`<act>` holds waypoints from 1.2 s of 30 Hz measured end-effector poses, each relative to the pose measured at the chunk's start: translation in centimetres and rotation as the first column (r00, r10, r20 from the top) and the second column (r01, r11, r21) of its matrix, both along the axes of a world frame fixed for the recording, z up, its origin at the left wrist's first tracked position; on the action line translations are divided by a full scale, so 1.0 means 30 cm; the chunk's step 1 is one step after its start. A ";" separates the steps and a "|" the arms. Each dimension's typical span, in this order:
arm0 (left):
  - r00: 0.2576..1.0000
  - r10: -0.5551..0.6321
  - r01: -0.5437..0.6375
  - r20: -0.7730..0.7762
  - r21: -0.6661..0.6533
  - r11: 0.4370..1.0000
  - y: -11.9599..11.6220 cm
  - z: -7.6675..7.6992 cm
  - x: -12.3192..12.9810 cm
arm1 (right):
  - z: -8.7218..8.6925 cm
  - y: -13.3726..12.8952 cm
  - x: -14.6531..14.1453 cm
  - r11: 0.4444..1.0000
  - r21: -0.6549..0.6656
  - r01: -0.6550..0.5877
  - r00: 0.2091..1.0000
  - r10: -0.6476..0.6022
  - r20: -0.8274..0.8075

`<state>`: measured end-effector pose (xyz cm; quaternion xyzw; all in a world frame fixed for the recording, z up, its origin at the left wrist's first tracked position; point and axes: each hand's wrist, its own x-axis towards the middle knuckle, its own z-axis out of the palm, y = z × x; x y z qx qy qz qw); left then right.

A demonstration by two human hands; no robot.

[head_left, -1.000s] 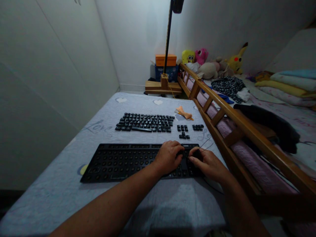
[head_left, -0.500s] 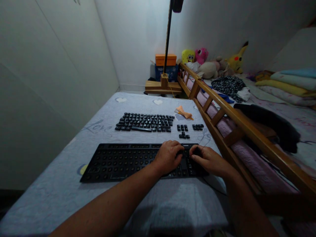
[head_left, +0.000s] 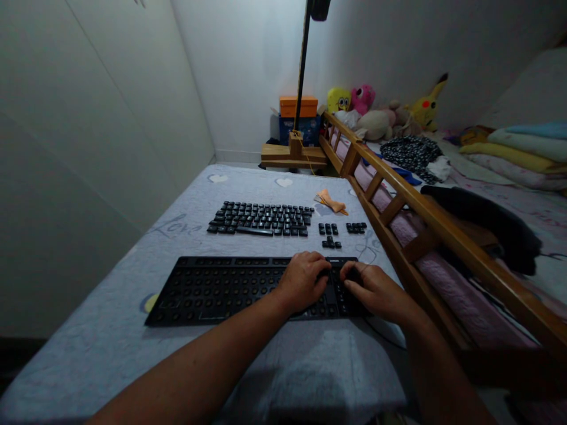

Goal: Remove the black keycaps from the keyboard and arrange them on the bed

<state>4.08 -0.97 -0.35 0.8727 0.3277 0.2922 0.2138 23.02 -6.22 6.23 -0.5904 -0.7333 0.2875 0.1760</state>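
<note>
A black keyboard [head_left: 212,292] lies on the cloth-covered table, most of its key positions bare of keycaps. My left hand [head_left: 305,280] rests on its right-middle part, fingers bent and the thumb curved in against it. Over the number-pad end, my right hand [head_left: 367,286] is closed, thumb and fingertips brought together. Whatever is between those fingertips is dark and too small to make out. Thin wire-like loops [head_left: 367,255] show just beyond the right hand. Behind the keyboard, loose black keycaps [head_left: 266,218] are laid out in keyboard order, with smaller groups [head_left: 328,229] to their right.
An orange cloth-like piece [head_left: 331,202] lies at the table's far right. A wooden bed rail [head_left: 398,189] runs along the right side, with bedding and plush toys beyond. A black cable [head_left: 385,336] trails off near my right wrist. White cabinet doors [head_left: 110,118] stand at left.
Both hands keep nearly the same place and pose on the keyboard. The whole view has shifted very slightly.
</note>
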 end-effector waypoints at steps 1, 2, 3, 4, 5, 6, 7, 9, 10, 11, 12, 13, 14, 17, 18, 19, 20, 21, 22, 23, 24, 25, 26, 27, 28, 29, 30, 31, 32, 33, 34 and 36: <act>1.000 0.002 -0.002 -0.002 0.001 1.000 0.000 0.002 0.000 | -0.002 -0.004 0.000 1.000 0.006 0.003 1.000 -0.003 -0.001; 1.000 0.003 -0.003 -0.003 0.001 1.000 -0.001 0.004 0.000 | -0.003 -0.008 0.000 1.000 0.010 0.007 1.000 -0.007 -0.004; 1.000 0.004 -0.004 -0.003 0.002 1.000 -0.001 0.006 0.000 | -0.005 -0.012 0.001 1.000 0.011 0.011 1.000 -0.011 -0.008; 1.000 0.006 -0.006 -0.001 0.002 1.000 -0.002 0.007 0.000 | -0.006 -0.014 0.002 1.000 0.010 0.016 1.000 -0.016 -0.010; 1.000 0.005 -0.005 0.000 0.003 1.000 -0.003 0.008 0.000 | -0.007 -0.015 0.003 1.000 0.006 0.023 1.000 -0.023 -0.010; 1.000 0.005 -0.005 0.001 0.003 1.000 -0.003 0.008 0.000 | -0.008 -0.015 0.004 1.000 -0.001 0.029 1.000 -0.029 -0.009; 1.000 0.005 -0.005 0.000 0.001 1.000 -0.003 0.007 0.000 | -0.010 -0.015 0.005 0.999 -0.010 0.034 0.999 -0.034 -0.008; 1.000 0.009 -0.009 0.002 0.002 1.000 -0.003 0.004 0.000 | -0.013 -0.012 0.004 0.999 -0.028 0.042 0.999 -0.043 -0.013; 1.000 0.011 -0.011 0.005 0.003 1.000 -0.003 0.003 0.000 | -0.014 -0.011 0.003 0.998 -0.036 0.046 0.999 -0.047 -0.016; 1.000 0.011 -0.011 0.007 0.004 1.000 -0.003 0.001 0.001 | -0.017 -0.010 0.002 0.998 -0.042 0.050 0.999 -0.051 -0.017; 1.000 0.011 -0.011 0.008 0.005 1.000 -0.002 0.000 0.002 | -0.019 -0.009 0.001 0.997 -0.046 0.058 0.998 -0.059 -0.015; 1.000 0.010 -0.010 0.008 0.005 1.000 -0.002 0.000 0.002 | -0.022 -0.009 -0.001 0.997 -0.047 0.068 0.998 -0.069 -0.011; 1.000 0.011 -0.011 0.007 0.005 1.000 -0.002 -0.001 0.003 | -0.025 -0.010 -0.002 0.996 -0.045 0.080 0.997 -0.081 -0.007; 1.000 0.014 -0.014 0.003 0.009 1.000 -0.001 -0.002 0.003 | -0.035 -0.016 -0.008 0.993 -0.013 0.114 0.994 -0.114 0.002; 1.000 0.013 -0.014 0.005 0.011 1.000 -0.001 -0.003 0.003 | -0.038 -0.019 -0.010 0.993 0.001 0.120 0.993 -0.120 0.004; 1.000 0.013 -0.013 0.008 0.013 1.000 0.000 -0.005 0.003 | -0.041 -0.022 -0.012 0.992 0.015 0.123 0.992 -0.123 0.005; 1.000 0.011 -0.011 0.012 0.015 1.000 0.000 -0.006 0.003 | -0.043 -0.025 -0.014 0.992 0.029 0.125 0.992 -0.126 0.005; 1.000 0.008 -0.008 0.015 0.016 1.000 0.001 -0.007 0.002 | -0.045 -0.027 -0.017 0.991 0.039 0.126 0.992 -0.126 0.005; 1.000 0.008 -0.009 0.017 0.016 1.000 0.001 -0.007 0.002 | -0.046 -0.030 -0.020 0.991 0.047 0.127 0.992 -0.128 0.004; 1.000 0.005 -0.005 0.016 0.013 1.000 0.002 -0.006 0.002 | -0.047 -0.032 -0.022 0.991 0.053 0.126 0.992 -0.127 0.003; 1.000 0.005 -0.005 0.015 0.012 1.000 0.002 -0.005 0.002 | -0.049 -0.034 -0.024 0.991 0.058 0.124 0.992 -0.125 0.003; 1.000 0.010 -0.010 0.013 0.010 1.000 0.002 -0.004 0.002 | -0.050 -0.036 -0.026 0.991 0.061 0.120 0.993 -0.121 0.005; 1.000 0.008 -0.008 0.012 0.008 1.000 0.002 -0.002 0.002 | -0.052 -0.038 -0.027 0.991 0.063 0.115 0.993 -0.116 0.008; 1.000 0.005 -0.005 0.010 0.007 1.000 0.002 -0.001 0.002 | -0.053 -0.039 -0.027 0.992 0.066 0.110 0.994 -0.111 0.010; 1.000 0.007 -0.007 0.009 0.006 1.000 0.002 0.000 0.003 | -0.056 -0.041 -0.025 0.992 0.069 0.104 0.994 -0.105 0.012; 1.000 0.006 -0.006 0.008 0.006 1.000 0.002 0.001 0.003 | -0.058 -0.042 -0.023 0.992 0.074 0.099 0.995 -0.100 0.012; 1.000 0.007 -0.007 0.009 0.007 1.000 0.002 0.001 0.002 | -0.061 -0.043 -0.020 0.992 0.078 0.098 0.995 -0.099 0.009; 1.000 0.009 -0.009 0.010 0.007 1.000 0.002 0.000 0.002 | -0.064 -0.044 -0.016 0.992 0.081 0.100 0.995 -0.100 0.003; 1.000 0.008 -0.008 0.013 0.008 1.000 0.002 -0.001 0.002 | -0.067 -0.045 -0.013 0.991 0.083 0.107 0.994 -0.107 -0.003; 1.000 0.010 -0.011 0.017 0.009 1.000 0.002 -0.002 0.001 | -0.069 -0.046 -0.009 0.990 0.082 0.115 0.993 -0.115 -0.010; 1.000 0.008 -0.008 0.019 0.010 1.000 0.001 -0.003 0.001 | -0.070 -0.047 -0.006 0.989 0.079 0.123 0.992 -0.123 -0.015; 1.000 0.006 -0.006 0.020 0.012 1.000 0.000 -0.005 0.000 | -0.070 -0.047 -0.004 0.989 0.072 0.131 0.991 -0.130 -0.016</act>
